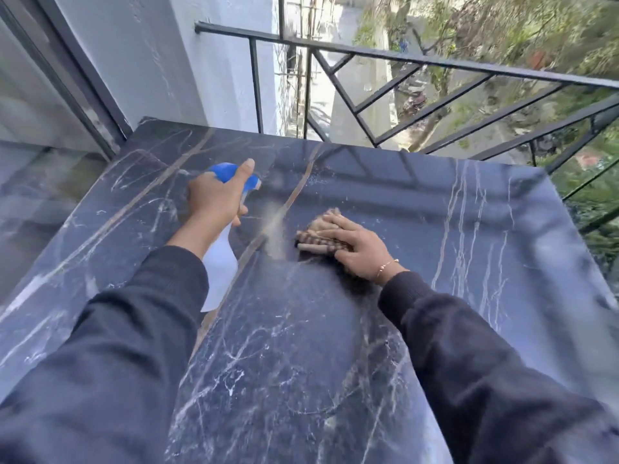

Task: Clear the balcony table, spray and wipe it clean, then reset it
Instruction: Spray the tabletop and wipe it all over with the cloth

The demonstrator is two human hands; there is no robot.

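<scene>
Head view: a dark marble desk (335,346) with white and tan veins fills most of the frame, set against a black metal balcony railing (435,65) with trees and a street far below.

The left hand (214,199) is wrapped around the neck of a spray bottle (219,262), fingers curled on the blue trigger head (227,172) and the index finger stretched along its top. The bottle's pale translucent body hangs below the wrist, above the desk, and is tilted so the nozzle aims toward the right. A faint cone of mist (276,226) spreads from the nozzle down to the marble just left of the cloth.

The right hand (360,249) lies flat, fingers straight and close together, pressing a crumpled brown striped cloth (318,232) onto the middle of the desk. A thin bracelet (387,266) circles that wrist. Both arms wear dark sleeves (117,346).

The two hands are near each other but apart. A white wall (150,61) and a glass door frame (67,78) stand at the left.
</scene>
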